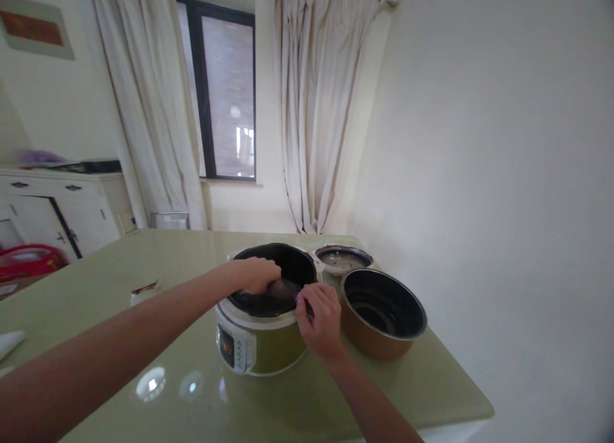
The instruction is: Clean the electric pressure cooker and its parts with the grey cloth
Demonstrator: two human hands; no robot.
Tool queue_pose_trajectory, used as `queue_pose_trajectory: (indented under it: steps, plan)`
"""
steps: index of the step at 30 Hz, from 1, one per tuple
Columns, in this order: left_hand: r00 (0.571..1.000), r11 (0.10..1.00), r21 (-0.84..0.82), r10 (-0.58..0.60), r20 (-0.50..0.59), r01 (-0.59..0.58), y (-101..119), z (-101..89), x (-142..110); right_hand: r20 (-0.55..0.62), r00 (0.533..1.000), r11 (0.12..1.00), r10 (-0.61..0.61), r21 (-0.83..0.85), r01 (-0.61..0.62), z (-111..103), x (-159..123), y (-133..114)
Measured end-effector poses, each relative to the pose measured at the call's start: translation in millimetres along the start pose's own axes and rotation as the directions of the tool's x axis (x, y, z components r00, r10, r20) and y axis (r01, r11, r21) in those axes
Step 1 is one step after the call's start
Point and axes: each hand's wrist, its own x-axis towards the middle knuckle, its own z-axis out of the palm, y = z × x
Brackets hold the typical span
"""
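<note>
An electric pressure cooker (278,347) with a white and pale body stands on the table, its lid off and its dark inside showing. My left hand (259,275) reaches down into it from the left; its fingers are mostly hidden. Beside those fingers lies a greyish-brown, blurred patch, either a cloth or the cooker's own inside; I cannot tell which. My right hand (320,315) is closed over the cooker's right front rim, fingers curled on the edge. Right of that hand sits the inner pot (384,341), dark inside and copper-brown outside.
Behind the inner pot rests the round lid (343,259), underside up. The pale green glossy table (182,341) ends in a corner at the right, near the wall. A small white item (144,293) stands to the left, with a white object (10,344) at the left edge.
</note>
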Motion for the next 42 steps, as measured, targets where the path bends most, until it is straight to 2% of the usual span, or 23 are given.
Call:
queue_pose_trajectory:
  steps: [3, 6, 8, 9, 12, 14, 16, 19, 21, 22, 23, 24, 25, 26, 27, 29, 30, 31, 33, 34, 37, 39, 42]
  plan:
    - [0.993, 0.993, 0.048, -0.106, -0.051, 0.109, -27, -36.0, -12, 0.015, 1.000, 1.000, 0.016, 0.006, -0.016, -1, 0, -2]
    - [0.920, 0.956, 0.021, -0.274, -0.281, 0.292, -44, -60.7, -25, 0.014, 1.000, 1.000, 0.028, -0.004, -0.028, -2, 1, -3]
    - [0.863, 0.948, -0.011, -0.294, -0.411, 0.318, -49, -62.3, -32, 0.013, 1.000, 1.000, 0.028, -0.006, -0.028, -2, 1, -4]
    - [0.860, 0.955, -0.005, -0.270, -0.433, 0.296, -49, -58.9, -34, 0.013, 1.000, 1.000, 0.027, -0.005, -0.027, -2, 1, -4]
    - [0.909, 0.978, 0.016, -0.187, -0.374, 0.208, -52, -43.7, -35, 0.011, 0.999, 1.000, 0.031, -0.004, -0.031, -1, 0, -2]
    - [0.905, 0.975, -0.057, -0.221, -0.364, 0.216, -61, -40.1, -31, 0.007, 1.000, 1.000, 0.027, -0.004, -0.027, -1, 0, -2]
    - [0.835, 0.935, -0.191, -0.353, -0.423, 0.299, -74, -47.6, -28, 0.003, 1.000, 1.000, 0.015, -0.003, -0.015, -1, -1, -1]
    - [0.607, 0.822, -0.401, -0.570, -0.554, 0.405, -95, -73.1, -27, -0.006, 1.000, 1.000, 0.001, -0.008, -0.001, 0, -1, -1]
    - [0.463, 0.780, -0.504, -0.626, -0.627, 0.371, -103, -88.0, -30, -0.009, 1.000, 1.000, 0.003, -0.012, -0.003, 1, -1, 0]
    - [0.419, 0.778, -0.534, -0.628, -0.655, 0.331, -104, -91.7, -31, -0.012, 1.000, 1.000, 0.004, -0.012, -0.004, 1, -1, 0]
    - [0.407, 0.787, -0.547, -0.617, -0.674, 0.287, -104, -91.9, -31, -0.015, 1.000, 1.000, 0.004, -0.010, -0.004, 2, -1, 0]
    - [0.422, 0.800, -0.545, -0.596, -0.683, 0.249, -103, -88.4, -30, -0.021, 1.000, 1.000, 0.001, -0.006, -0.001, 2, -1, 0]
    - [0.468, 0.819, -0.532, -0.565, -0.680, 0.216, -100, -81.2, -29, -0.028, 1.000, 1.000, -0.003, -0.002, 0.002, 3, -1, 0]
    - [0.547, 0.842, -0.507, -0.517, -0.658, 0.185, -96, -70.7, -27, -0.033, 0.999, 1.000, -0.004, 0.002, 0.004, 3, -2, 0]
    - [0.653, 0.868, -0.473, -0.447, -0.612, 0.151, -92, -57.9, -25, -0.036, 0.999, 1.000, -0.005, 0.005, 0.005, 3, -2, 0]
    - [0.870, 0.919, -0.387, -0.252, -0.424, 0.078, -81, -30.1, -20, -0.039, 0.999, 1.000, 0.000, 0.003, 0.000, 3, -2, 0]
    - [0.940, 0.940, -0.336, -0.159, -0.301, 0.052, -75, -17.7, -18, -0.037, 0.999, 1.000, 0.002, 0.001, -0.002, 3, -2, 0]
    - [0.979, 0.958, -0.282, -0.098, -0.177, 0.045, -70, -7.7, -16, -0.034, 0.999, 1.000, 0.004, -0.002, -0.004, 3, -2, 0]
    - [0.998, 0.977, -0.206, -0.065, -0.021, 0.060, -62, 3.2, -13, -0.028, 1.000, 1.000, 0.004, -0.006, -0.004, 3, -2, -1]
    - [0.998, 0.980, -0.188, -0.067, -0.005, 0.065, -59, 4.6, -11, -0.025, 1.000, 1.000, 0.004, -0.007, -0.005, 2, -2, -1]
    - [0.981, 0.978, -0.172, -0.139, -0.132, 0.115, -55, 2.6, -3, -0.034, 0.999, 1.000, 0.001, -0.011, -0.001, 2, -1, -2]
    - [0.947, 0.967, -0.126, -0.244, -0.210, 0.221, -53, 4.7, 4, -0.038, 0.999, 1.000, 0.005, -0.014, -0.005, 2, -1, -2]
    - [0.923, 0.939, 0.006, -0.335, -0.190, 0.343, -47, 14.3, 15, -0.029, 0.999, 1.000, 0.014, -0.017, -0.015, 2, -1, -2]
